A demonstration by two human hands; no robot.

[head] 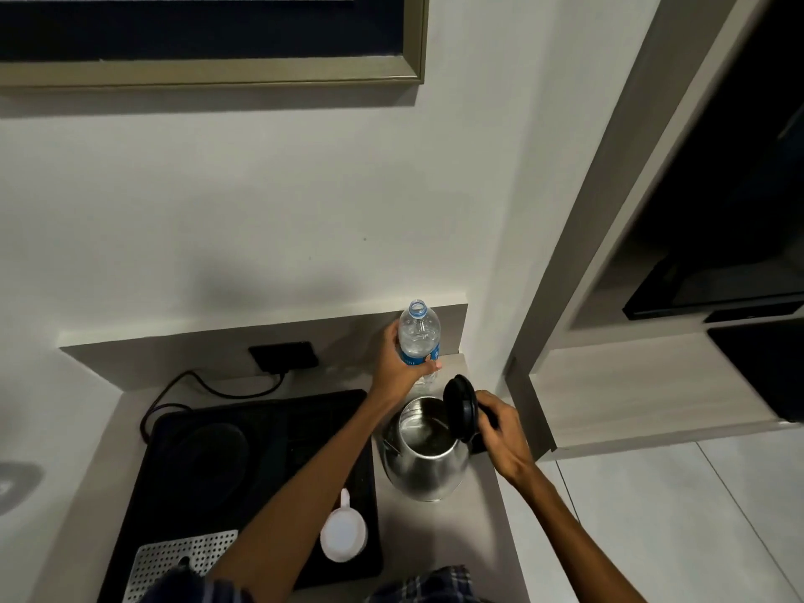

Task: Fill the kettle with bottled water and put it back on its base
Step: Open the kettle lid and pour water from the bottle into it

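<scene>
two hands share the job: our left hand (398, 363) wraps the uncapped bottle (420, 337), upright just behind the kettle (424, 450) on the counter (457, 541); our right hand (504, 433) seems closed on its handle, lid (461, 406) raised, mouth open below the bottle.

A polished, mirror-bright steel kettle body (424, 467) with a matt black plastic lid (461, 406) is shown; the uncapped water bottle (420, 332) is clear, glossy plastic.
</scene>
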